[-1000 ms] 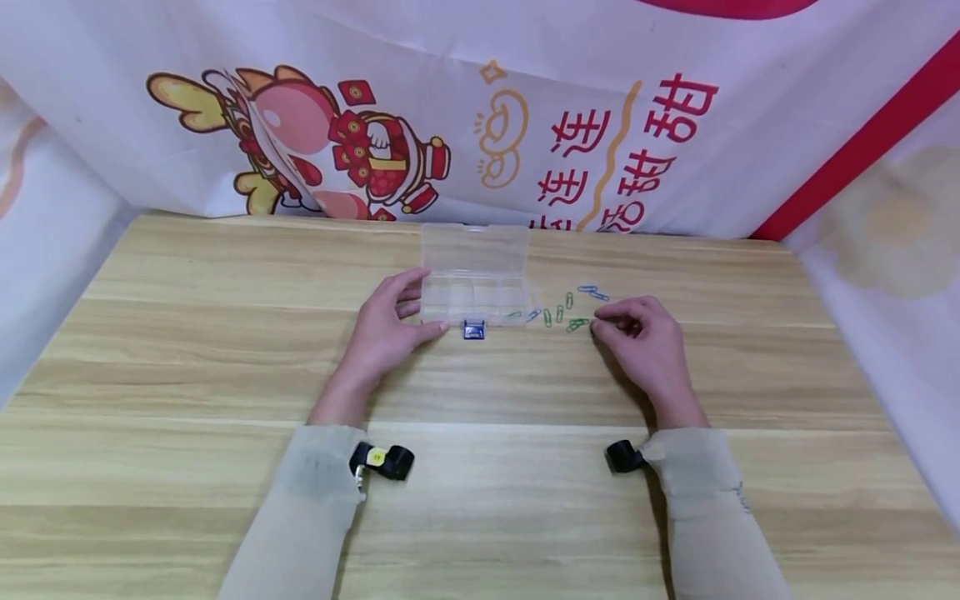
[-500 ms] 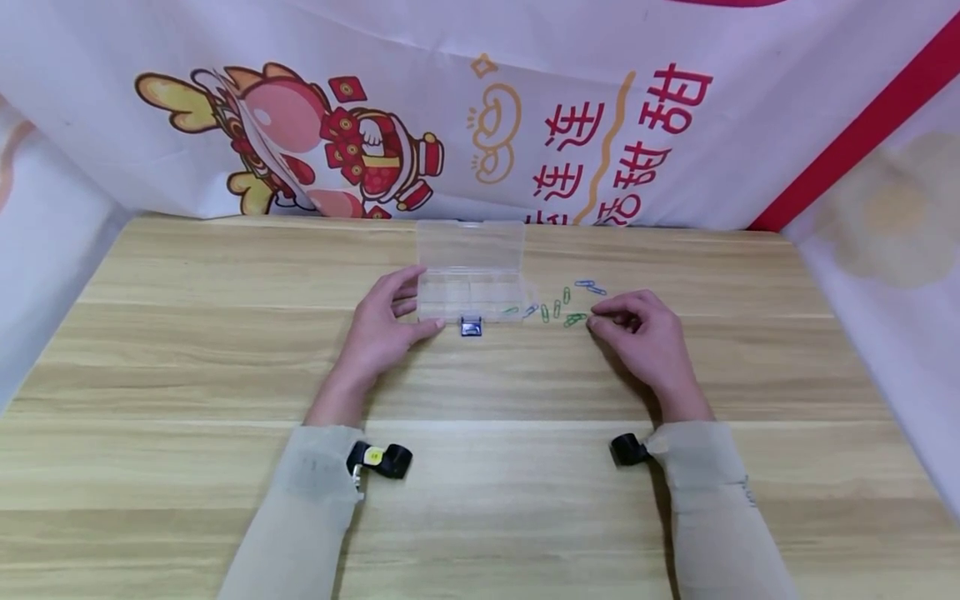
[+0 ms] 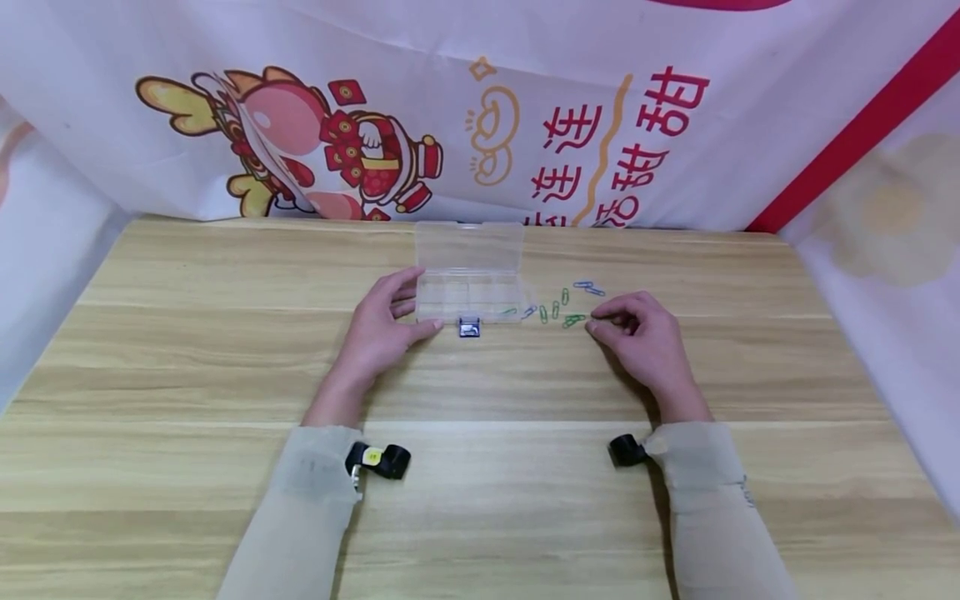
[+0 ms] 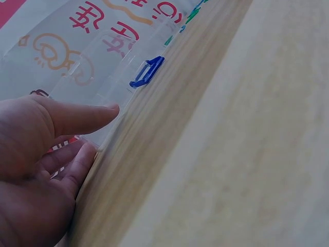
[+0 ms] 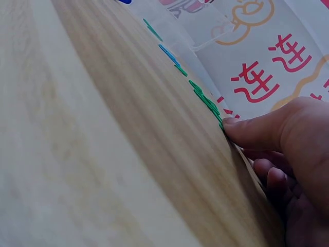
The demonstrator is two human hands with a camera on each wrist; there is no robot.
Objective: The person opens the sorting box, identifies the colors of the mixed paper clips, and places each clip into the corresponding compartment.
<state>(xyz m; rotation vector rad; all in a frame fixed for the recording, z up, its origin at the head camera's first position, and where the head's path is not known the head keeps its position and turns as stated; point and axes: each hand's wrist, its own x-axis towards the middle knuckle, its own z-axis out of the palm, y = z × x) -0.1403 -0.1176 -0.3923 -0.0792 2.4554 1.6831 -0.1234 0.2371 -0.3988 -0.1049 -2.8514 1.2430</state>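
A clear plastic compartment box (image 3: 444, 290) lies on the table with its lid (image 3: 468, 246) raised at the back and a blue latch (image 3: 469, 327) in front. My left hand (image 3: 381, 323) holds its left end, thumb at the front edge and fingers by the side. One green paper clip (image 3: 509, 312) shows in the front right of the box. Beside the right wall lies a blue paper clip (image 3: 528, 312). My right hand (image 3: 642, 335) pinches at a green paper clip (image 5: 221, 124) on the table, mostly hidden by the thumb and fingers.
Several green paper clips (image 3: 556, 310) lie loose between the box and my right hand. Farther back are two blue paper clips (image 3: 583, 285). A printed white cloth (image 3: 450, 108) hangs behind the wooden table (image 3: 480, 500).
The head view has shifted slightly. Both hands, the box and the loose paper clips keep much the same places relative to one another.
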